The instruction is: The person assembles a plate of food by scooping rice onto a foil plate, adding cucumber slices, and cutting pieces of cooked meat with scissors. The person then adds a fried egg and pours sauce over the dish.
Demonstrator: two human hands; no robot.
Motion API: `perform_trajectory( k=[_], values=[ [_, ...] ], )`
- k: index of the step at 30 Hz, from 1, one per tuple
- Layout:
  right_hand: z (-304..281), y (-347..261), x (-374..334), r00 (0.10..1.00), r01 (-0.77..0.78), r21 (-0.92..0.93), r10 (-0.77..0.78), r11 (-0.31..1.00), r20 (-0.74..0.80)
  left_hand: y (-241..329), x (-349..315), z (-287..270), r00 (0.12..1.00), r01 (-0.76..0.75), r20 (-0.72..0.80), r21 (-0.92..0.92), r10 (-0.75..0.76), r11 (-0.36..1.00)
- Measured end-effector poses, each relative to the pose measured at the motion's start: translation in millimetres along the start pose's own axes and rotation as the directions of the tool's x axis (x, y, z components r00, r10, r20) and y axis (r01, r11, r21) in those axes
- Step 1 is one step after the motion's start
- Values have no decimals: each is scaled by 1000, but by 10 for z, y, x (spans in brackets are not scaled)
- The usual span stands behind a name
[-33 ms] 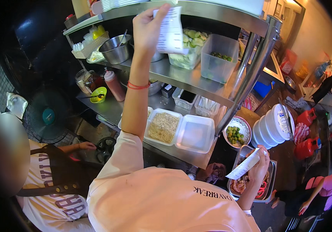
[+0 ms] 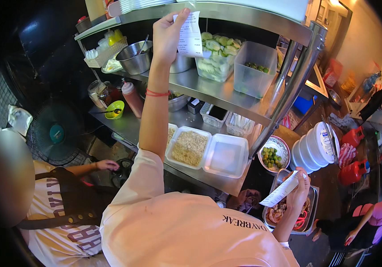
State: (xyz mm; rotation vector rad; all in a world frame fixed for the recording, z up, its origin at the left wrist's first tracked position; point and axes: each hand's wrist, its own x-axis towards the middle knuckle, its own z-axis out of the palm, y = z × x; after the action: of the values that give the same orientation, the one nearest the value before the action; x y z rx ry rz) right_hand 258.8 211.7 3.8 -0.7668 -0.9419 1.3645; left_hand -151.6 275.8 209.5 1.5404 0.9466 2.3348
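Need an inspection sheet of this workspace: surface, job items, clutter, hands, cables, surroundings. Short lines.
Surface: steel shelf above a steel counter, both loaded.
Job's things: two paper slips, the upper slip held up before the shelf, the lower slip over the metal tray of food.
Clutter: tub of sliced green vegetables, open container of grain-like food, green bowl, patterned bowl of small fruits.
Hands: left hand grips the upper slip; right hand grips the lower slip.
Cables: nothing seen.
Surroundings: fan and person in a dark apron at left; another person at lower right.
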Motion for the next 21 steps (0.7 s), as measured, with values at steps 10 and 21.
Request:
perform_trajectory(
  k=[10, 21],
  values=[
    [174, 104, -25, 997, 81, 10, -81, 997, -5, -493, 353, -246, 993, 114, -47, 407, -104, 906],
    [-207, -22, -185, 980, 91, -18, -93, 996, -174, -501, -559, 87, 919, -183, -51, 823, 391, 538]
  ],
)
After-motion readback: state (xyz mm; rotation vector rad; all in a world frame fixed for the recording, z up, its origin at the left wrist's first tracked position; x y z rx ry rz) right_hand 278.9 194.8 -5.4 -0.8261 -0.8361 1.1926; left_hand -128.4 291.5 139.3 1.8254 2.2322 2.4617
